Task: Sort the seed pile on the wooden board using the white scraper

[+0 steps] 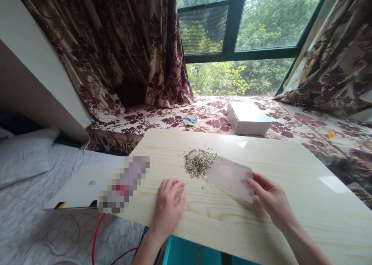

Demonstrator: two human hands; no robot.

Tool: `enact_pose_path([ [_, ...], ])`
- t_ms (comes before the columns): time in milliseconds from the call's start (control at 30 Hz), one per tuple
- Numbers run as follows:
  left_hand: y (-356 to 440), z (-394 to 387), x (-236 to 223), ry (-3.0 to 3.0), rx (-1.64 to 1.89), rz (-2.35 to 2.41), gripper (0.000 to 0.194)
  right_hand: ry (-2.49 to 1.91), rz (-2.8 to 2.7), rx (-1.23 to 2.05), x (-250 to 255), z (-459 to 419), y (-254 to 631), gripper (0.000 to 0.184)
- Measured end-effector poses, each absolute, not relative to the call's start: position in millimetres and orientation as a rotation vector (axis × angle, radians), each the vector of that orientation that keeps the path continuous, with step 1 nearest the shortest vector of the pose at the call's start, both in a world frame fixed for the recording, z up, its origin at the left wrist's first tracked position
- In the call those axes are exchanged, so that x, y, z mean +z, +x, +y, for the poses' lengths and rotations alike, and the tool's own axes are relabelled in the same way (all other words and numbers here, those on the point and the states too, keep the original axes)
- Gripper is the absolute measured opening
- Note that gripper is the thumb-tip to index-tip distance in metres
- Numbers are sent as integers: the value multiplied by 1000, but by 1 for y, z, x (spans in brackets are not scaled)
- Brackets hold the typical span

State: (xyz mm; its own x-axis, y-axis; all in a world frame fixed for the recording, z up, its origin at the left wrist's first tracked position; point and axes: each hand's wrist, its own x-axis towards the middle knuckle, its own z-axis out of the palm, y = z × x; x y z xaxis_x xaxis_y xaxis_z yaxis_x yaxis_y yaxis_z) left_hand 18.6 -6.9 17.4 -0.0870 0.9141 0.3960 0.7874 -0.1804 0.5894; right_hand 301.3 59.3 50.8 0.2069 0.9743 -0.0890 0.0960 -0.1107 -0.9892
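A pile of small green beans mixed with white grains [199, 163] lies on the pale wooden table [293, 195], with a few strays around it. My right hand [269, 195] pinches the right end of a thin, translucent plastic scraper [231, 177] between thumb and fingers. The scraper's far left edge meets the right side of the pile. In front of the pile, my left hand [171, 199] rests on the table, fingers loosely bent and thumb apart, holding nothing. A narrow gap separates it from the beans.
A teal bin [192, 253] stands below the table's front edge. At left, a white laptop-like case [87, 183] and a pixelated object [124, 185] lie beside a red cable [95, 234]. A white box [249, 118] sits on the window ledge near a grey-green cloth [190, 120].
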Motion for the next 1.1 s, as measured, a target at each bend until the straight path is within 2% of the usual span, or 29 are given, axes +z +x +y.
enact_pose_path([
  [333,19,-7,18,2018,1138,1890,19,-1456,-1100,1040,56,63,295,37],
  [1100,19,-7,19,2044,1143,1906,19,-1447,-1145,1078,63,49,297,43],
])
